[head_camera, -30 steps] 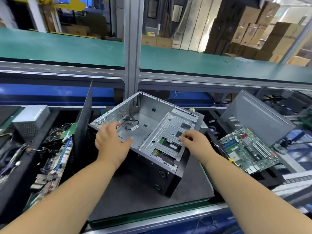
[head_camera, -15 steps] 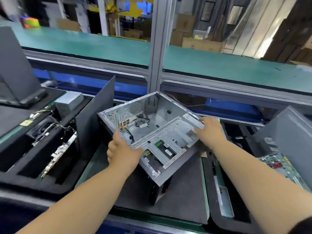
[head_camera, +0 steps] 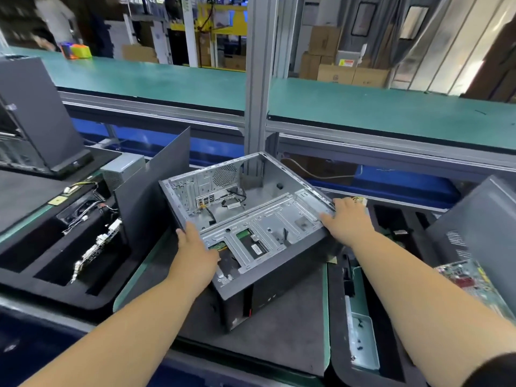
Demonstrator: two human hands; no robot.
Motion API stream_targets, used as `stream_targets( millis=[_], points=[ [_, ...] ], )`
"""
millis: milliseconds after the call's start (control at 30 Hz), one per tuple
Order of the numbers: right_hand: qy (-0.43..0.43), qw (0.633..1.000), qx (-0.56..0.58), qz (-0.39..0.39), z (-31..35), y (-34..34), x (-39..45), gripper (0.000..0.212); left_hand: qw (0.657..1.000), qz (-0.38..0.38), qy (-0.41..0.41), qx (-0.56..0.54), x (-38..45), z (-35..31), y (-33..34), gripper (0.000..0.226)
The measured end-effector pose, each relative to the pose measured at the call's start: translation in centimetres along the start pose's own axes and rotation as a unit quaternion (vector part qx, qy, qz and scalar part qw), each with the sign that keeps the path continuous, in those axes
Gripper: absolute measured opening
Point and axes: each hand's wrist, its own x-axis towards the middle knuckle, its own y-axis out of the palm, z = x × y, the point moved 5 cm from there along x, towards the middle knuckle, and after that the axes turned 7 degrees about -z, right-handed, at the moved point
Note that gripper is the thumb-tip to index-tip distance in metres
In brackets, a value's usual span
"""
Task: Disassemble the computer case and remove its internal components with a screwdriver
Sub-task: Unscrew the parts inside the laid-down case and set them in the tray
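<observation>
While tilted, case [head_camera: 259, 219] between fingers [head_camera: 326, 217]

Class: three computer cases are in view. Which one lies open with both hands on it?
The middle computer case, on the dark mat: its side is off, left hand and right hand hold its edges.

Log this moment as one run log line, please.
left hand grips case near rim | right hand on far rim | case tilted on mat
</observation>
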Motion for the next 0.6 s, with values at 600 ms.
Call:
stream_targets(
  millis=[600],
  points=[
    [0.071, 0.989, -0.105, -0.079, 4.2, -0.5, -6.0, 0.070, 0.976, 0.181, 0.119, 0.042, 12.5, 1.5, -3.9, 0.084]
  ],
)
